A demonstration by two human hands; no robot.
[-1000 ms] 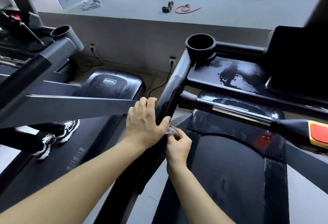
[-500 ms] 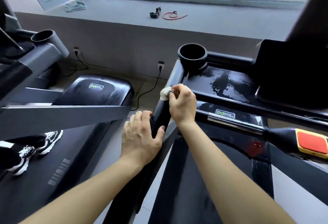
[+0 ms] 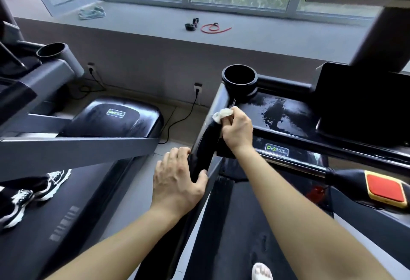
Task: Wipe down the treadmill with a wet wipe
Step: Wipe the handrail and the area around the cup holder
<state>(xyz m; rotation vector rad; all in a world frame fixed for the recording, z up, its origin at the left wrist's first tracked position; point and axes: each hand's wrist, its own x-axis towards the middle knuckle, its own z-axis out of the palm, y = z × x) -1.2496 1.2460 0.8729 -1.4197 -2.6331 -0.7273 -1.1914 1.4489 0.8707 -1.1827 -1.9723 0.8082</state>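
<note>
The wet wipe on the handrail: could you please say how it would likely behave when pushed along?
The wet wipe looks floppy: it sits crumpled in the right hand, so it probably bunches rather than staying flat. It likely glides easily, as the handrail is glossy and the console tray shows wet streaks.

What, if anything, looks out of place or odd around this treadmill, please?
Nothing looks damaged. The console tray shows patchy wet streaks, probably from the wet wipe in the right hand. The left hand grips the handrail. A crumpled cloth and a red band lie loose on the windowsill.
</note>
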